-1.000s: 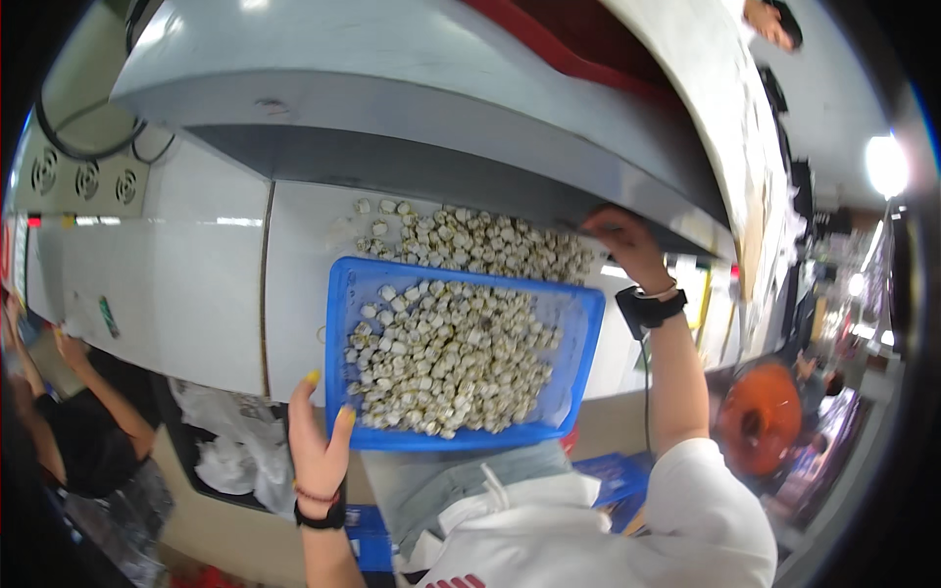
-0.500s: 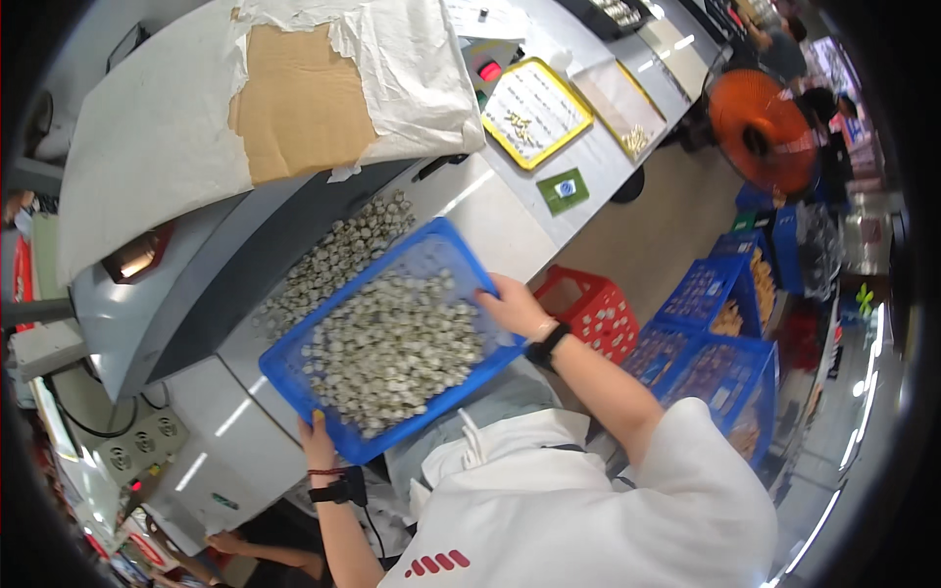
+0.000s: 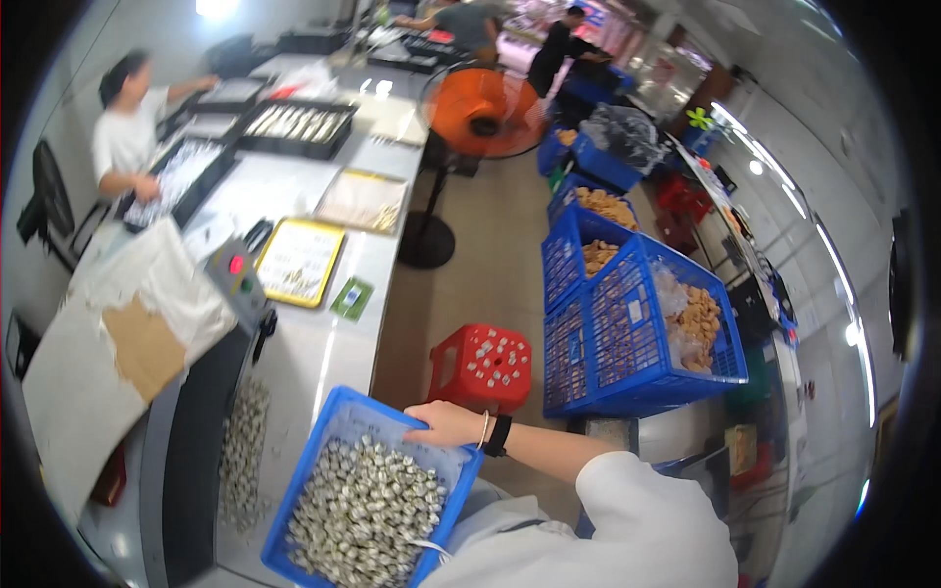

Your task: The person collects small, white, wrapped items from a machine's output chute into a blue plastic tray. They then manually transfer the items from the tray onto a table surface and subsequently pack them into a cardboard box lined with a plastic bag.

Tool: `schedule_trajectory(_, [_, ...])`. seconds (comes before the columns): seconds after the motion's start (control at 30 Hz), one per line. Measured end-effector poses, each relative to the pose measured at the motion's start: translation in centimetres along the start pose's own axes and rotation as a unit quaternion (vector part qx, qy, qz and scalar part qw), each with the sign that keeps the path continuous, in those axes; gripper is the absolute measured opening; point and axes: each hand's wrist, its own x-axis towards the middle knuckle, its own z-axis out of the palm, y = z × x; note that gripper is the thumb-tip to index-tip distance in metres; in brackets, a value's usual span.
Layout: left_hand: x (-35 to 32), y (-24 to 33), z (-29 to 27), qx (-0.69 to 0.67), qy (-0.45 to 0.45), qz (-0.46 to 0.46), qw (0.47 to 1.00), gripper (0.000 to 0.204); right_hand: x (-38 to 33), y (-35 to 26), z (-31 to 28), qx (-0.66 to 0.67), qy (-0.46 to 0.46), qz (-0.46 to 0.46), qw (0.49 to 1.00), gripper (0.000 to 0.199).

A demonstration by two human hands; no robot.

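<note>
Blue plastic tray [image 3: 333, 461] of small silvery metal parts [image 3: 368, 514] is being held: right hand [image 3: 446, 424] grip clamping its rim; left hand is hiding.

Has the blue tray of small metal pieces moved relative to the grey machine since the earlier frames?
Yes. The blue tray has been pulled back from the grey machine opening toward the person; the right hand grips its far edge. The camera also swung.
</note>
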Motion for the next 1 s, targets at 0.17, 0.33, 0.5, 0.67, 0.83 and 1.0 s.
schedule_trajectory(0.17, [4.1, 1.4, -1.2, 0.01, -0.083, -0.019, 0.996, 0.026, -0.9, 1.5, -0.2, 0.191, 0.001, 0.02, 0.981, 0.039])
schedule_trajectory(0.33, [-2.2, 1.7, 10.4, 0.034, -0.118, 0.059, 0.991, 0.017, -6.5, 5.6, 1.8, 0.68, 0.026, 0.002, 0.733, 0.066])
schedule_trajectory(0.5, [0.4, -3.4, 16.8, 0.047, -0.137, 0.161, 0.976, 0.015, -14.3, 8.9, 11.0, 0.583, 0.081, 0.096, 0.802, 0.064])
schedule_trajectory(0.67, [3.4, -6.6, 22.6, 0.118, -0.094, 0.165, 0.975, 0.036, -12.0, 10.3, 10.5, 0.598, 0.274, 0.275, 0.702, 0.045])
schedule_trajectory(0.83, [11.9, -7.4, 19.4, 0.226, -0.176, 0.095, 0.953, 0.041, -11.8, 14.6, 12.5, 0.554, 0.272, 0.414, 0.669, 0.006])
schedule_trajectory(1.0, [10.3, -4.9, 15.4, 0.456, -0.044, 0.288, 0.841, 0.06, -12.0, 20.0, 17.1, 0.584, 0.203, 0.453, 0.642, 0.011])
